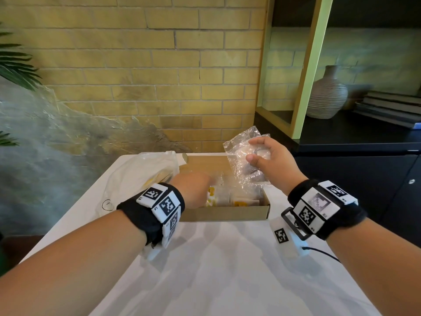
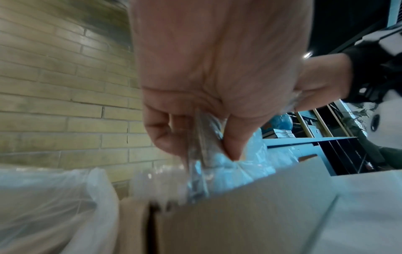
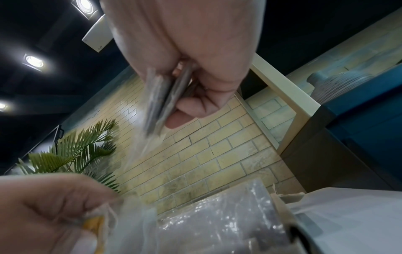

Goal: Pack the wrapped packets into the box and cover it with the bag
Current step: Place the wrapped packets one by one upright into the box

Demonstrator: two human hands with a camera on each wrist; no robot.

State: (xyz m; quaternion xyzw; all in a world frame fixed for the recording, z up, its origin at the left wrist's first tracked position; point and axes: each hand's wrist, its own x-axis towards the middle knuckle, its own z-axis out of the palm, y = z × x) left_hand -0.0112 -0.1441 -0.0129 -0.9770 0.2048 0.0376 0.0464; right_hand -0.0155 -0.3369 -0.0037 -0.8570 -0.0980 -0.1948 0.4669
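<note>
Right hand (image 1: 271, 158) has its fingers (image 3: 187, 110) pinched on a couple of clear crinkly plastic-wrapped packets (image 1: 245, 156), held up above the 1 o'clock corner of the shallow brown cardboard box (image 1: 225, 213). Left hand (image 1: 193, 190) dips into the box's 9 o'clock side, fingers (image 2: 230, 146) pinching another clear packet (image 2: 202, 154). More packets lie inside. A thin translucent plastic bag (image 1: 136, 179) lies on the white worktop (image 1: 227, 270), touching the box at 9 o'clock.

The left hand (image 1: 193, 188) hides its fingers inside the box (image 1: 227, 213); the wrapped packets (image 2: 200, 171) are motion-blurred.
</note>
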